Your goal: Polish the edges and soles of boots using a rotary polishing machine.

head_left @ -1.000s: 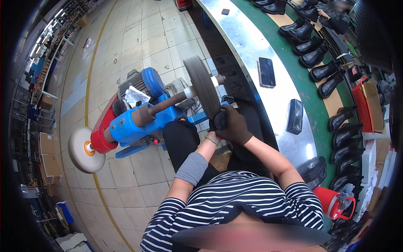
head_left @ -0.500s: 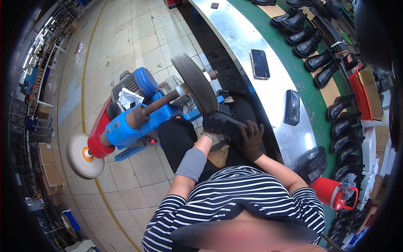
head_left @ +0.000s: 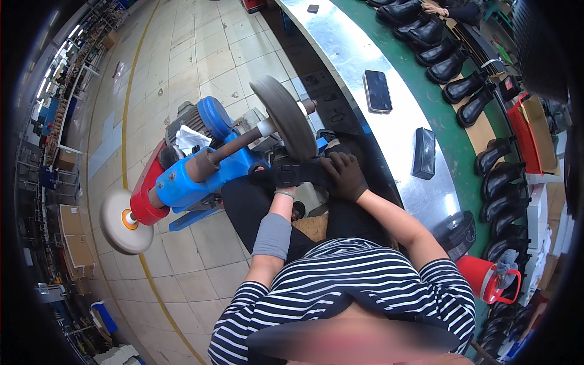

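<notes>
A black shoe (head_left: pixel 293 174) lies crosswise in front of me, its sole and heel toward me. Its far side meets the lower rim of a dark buffing wheel (head_left: pixel 286 118), whose surface is blurred. At the heel end, my left hand (head_left: pixel 284 190) holds the shoe; its fingers are hidden by it. Gloved in brown, my right hand (head_left: pixel 346 176) is closed over the other end with bent fingers. The wheel sits on the shaft of a blue and red polishing machine (head_left: pixel 194 174), left of my hands.
A pale buffing wheel (head_left: pixel 126 220) is on the machine's other end. The metal table (head_left: pixel 398 129) at right bears a phone (head_left: pixel 378 91) and a black box (head_left: pixel 424 153). Beyond, black shoes (head_left: pixel 447 66) line a green surface. Another person's hand (head_left: pixel 435 10) reaches there. A red tumbler (head_left: pixel 482 277) stands nearer.
The shoe has turned from slanting to nearly level, shifting left with my left hand. My right hand has moved up and left, its spread fingers now bent. Another person's hand has appeared at top right.
</notes>
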`<state>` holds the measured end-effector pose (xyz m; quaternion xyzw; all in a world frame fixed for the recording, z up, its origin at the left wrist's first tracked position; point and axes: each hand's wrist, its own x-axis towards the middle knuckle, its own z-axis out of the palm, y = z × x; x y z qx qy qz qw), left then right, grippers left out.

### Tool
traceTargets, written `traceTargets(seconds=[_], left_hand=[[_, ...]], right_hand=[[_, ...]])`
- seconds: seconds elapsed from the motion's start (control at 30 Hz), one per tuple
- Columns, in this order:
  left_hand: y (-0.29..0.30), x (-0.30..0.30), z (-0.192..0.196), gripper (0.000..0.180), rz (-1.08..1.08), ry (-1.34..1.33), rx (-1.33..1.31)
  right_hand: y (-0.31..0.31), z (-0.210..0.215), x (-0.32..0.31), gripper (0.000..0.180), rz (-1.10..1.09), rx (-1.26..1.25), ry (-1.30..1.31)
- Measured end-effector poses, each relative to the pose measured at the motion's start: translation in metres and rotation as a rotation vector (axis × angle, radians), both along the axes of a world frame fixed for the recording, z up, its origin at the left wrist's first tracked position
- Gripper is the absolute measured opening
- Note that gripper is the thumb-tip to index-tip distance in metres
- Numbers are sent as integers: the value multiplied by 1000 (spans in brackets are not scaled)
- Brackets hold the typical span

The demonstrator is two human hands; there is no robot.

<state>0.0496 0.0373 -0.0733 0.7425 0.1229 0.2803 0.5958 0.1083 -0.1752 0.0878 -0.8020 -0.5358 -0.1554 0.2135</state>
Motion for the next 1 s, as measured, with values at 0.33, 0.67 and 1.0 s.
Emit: traceTargets(seconds=[0.33, 0.67, 1.0], left_hand=[[15, -14, -6, 99, -317, -544, -1318], [-62, 19, 23, 49, -347, -268, -1080], [-129, -9, 169, 66, -358, -41, -1483]], right_hand=[[9, -2, -20, 62, -4, 119, -83], [-66, -37, -33, 100, -591, 311, 124], [-121, -25, -45, 102, -650, 490, 392]])
